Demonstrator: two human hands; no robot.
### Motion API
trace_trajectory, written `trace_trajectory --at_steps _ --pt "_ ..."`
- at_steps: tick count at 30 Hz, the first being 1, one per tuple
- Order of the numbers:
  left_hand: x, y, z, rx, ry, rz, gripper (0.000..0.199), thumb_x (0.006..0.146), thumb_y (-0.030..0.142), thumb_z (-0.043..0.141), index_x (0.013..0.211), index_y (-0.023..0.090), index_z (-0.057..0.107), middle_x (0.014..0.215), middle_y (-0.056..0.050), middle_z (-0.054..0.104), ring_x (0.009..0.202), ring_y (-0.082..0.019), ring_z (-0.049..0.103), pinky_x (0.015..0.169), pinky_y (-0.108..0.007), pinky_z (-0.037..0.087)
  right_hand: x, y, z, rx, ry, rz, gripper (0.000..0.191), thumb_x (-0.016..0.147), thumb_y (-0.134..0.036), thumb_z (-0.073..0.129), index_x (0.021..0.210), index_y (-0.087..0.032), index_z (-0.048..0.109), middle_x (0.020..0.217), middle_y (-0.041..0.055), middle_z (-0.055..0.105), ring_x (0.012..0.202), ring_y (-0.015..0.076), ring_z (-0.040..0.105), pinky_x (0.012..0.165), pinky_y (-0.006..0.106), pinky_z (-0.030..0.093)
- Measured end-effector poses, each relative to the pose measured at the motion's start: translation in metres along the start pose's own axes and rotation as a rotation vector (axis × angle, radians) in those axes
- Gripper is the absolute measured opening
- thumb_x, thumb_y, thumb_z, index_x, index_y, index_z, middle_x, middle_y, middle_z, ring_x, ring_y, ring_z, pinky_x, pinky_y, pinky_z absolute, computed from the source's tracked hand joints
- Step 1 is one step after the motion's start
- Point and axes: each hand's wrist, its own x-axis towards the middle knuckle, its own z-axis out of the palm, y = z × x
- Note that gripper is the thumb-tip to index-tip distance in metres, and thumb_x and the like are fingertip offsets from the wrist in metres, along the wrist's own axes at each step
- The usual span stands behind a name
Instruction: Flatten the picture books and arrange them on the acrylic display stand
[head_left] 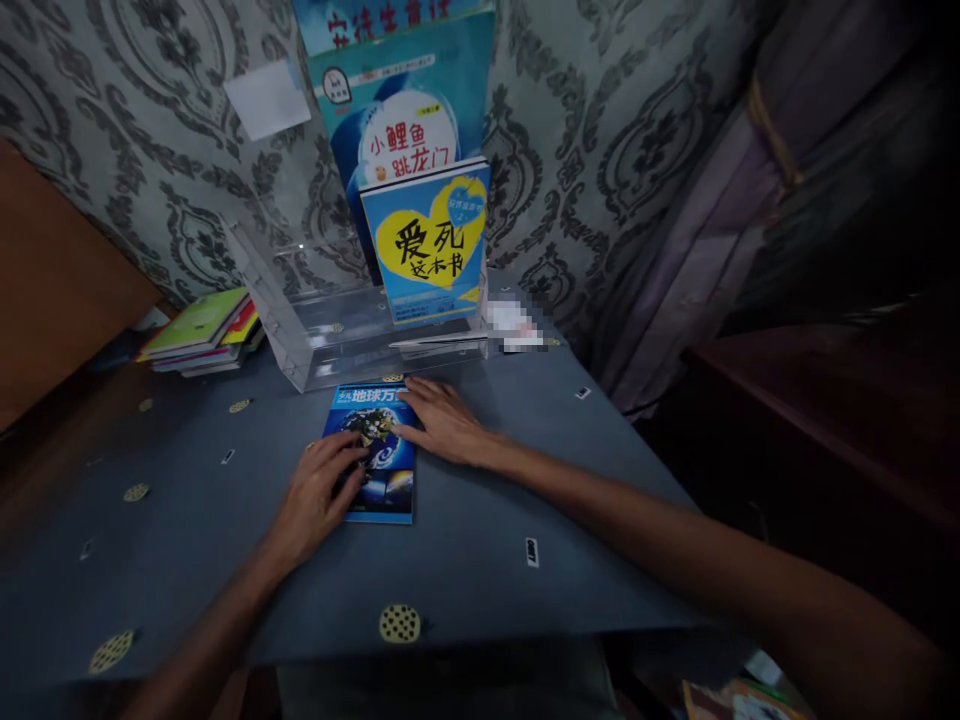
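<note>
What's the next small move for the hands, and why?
Probably grip the Earth-cover book by its edges and lift: it lies flat, left hand on its left side, right hand at its upper right, the clear stand just behind.

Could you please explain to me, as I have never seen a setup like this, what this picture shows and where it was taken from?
Of course. There is no machine here: a person works bare-handed, and the single picture comes from a camera worn on their head, looking forward and down. On the patterned tablecloth lies a book with the Earth on its cover. The left hand rests on its left side, the right hand at its upper right; neither lifts it. Beyond is a clear display stand, where a blue book with a yellow heart stands, larger books behind it. To the left is a stack of books.
</note>
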Motion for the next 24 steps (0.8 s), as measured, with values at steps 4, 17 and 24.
trace_trajectory --at_steps 4,17,24 --pt "0.006 -0.023 0.001 0.085 -0.054 -0.268 0.05 0.096 0.044 0.051 0.135 0.015 0.06 0.146 -0.019 0.056 0.134 -0.034 0.054 0.111 -0.054 0.045 -0.007 -0.01 0.001 -0.047 -0.061 0.044 0.08 0.093 -0.06 0.06 0.153 -0.009 0.042 0.165 0.0249 0.027 0.155 0.0377 0.024 0.123 0.055 0.023" --pt "0.032 -0.028 -0.005 -0.498 0.146 -0.527 0.043 0.075 0.045 0.076 0.11 0.021 0.073 0.109 -0.009 0.074 0.108 -0.031 0.066 0.099 -0.041 0.051 -0.057 -0.032 -0.01 0.132 -0.269 -0.082 0.11 0.076 -0.079 0.067 0.16 -0.018 0.031 0.17 0.0242 0.003 0.157 0.0428 -0.003 0.126 0.062 0.005" --pt "0.04 -0.016 -0.013 -1.121 0.235 -0.958 0.039 0.071 0.014 0.078 0.109 0.016 0.067 0.091 -0.006 0.078 0.078 -0.02 0.075 0.068 -0.026 0.061 -0.058 -0.02 -0.008 0.172 -0.259 -0.171 0.115 0.07 -0.076 0.075 0.16 -0.021 0.032 0.171 0.02 0.004 0.158 0.0399 -0.004 0.127 0.059 0.001"
